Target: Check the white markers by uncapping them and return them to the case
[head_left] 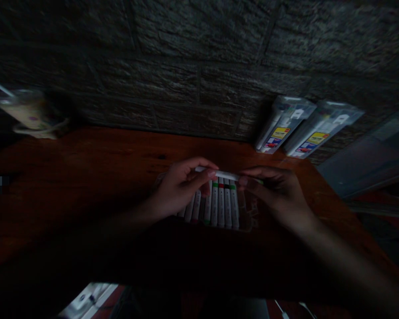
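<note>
A white marker [227, 175] lies nearly level between my two hands, above a clear plastic case [248, 228]. My left hand [182, 184] pinches its left end between thumb and fingers. At the other end, my right hand [275, 190] grips it the same way, and a bit of green shows by those fingertips. Below, several white markers [224, 206] with green, red and black bands lie side by side in the case. My left hand covers part of that row.
Two clear marker cases [294, 126] with yellow and blue labels stand against the stone wall [173, 84] at the back right. A plastic cup [28, 113] with a straw is at the far left of the wooden table [119, 155]. Cables and a white power strip [88, 301] show below the front edge.
</note>
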